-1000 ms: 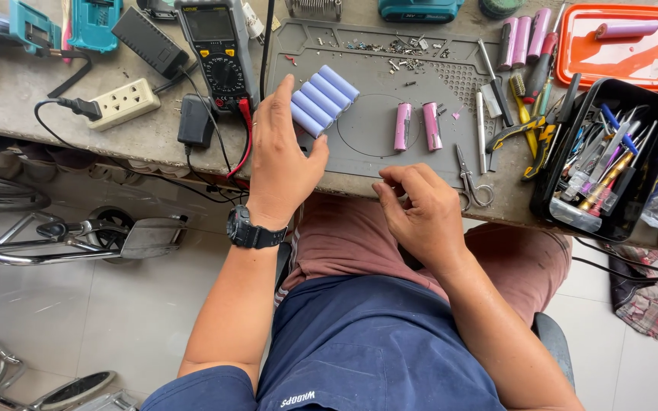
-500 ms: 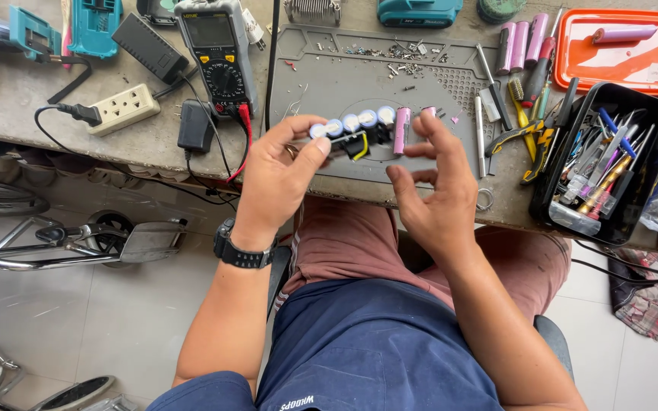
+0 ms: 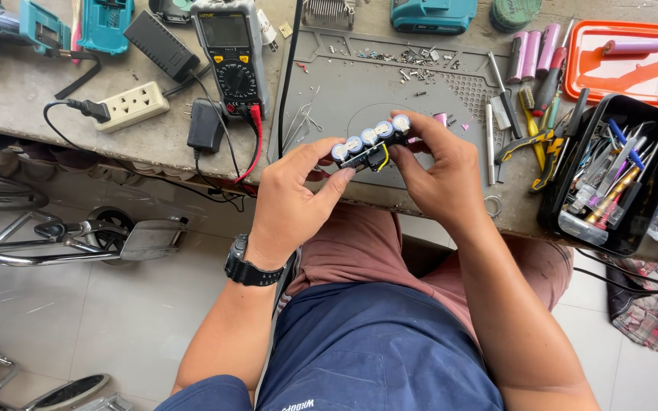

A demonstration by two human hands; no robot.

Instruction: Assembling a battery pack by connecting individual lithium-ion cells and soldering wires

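Note:
Both of my hands hold a small battery pack (image 3: 370, 141) of several blue cylindrical cells in a row, end caps facing up, with a black holder and a yellow wire beneath. My left hand (image 3: 292, 199) grips the pack's left end; a black watch sits on that wrist. My right hand (image 3: 437, 169) pinches the right end with thumb and fingers. The pack hovers just above the grey work mat (image 3: 344, 84) at the bench's front edge.
A multimeter (image 3: 230, 46) with red leads, a white power strip (image 3: 129, 105) and a black adapter (image 3: 206, 125) lie left. Right: pliers (image 3: 538, 144), pink cells (image 3: 531, 53), an orange tray (image 3: 626, 65), a black tool bin (image 3: 618, 175). A bicycle frame (image 3: 62, 240) stands below left.
A second ago my left hand alone held the pack up flat. It turned the pack end-on, my right hand rose from my lap and took the other end, and both drew closer.

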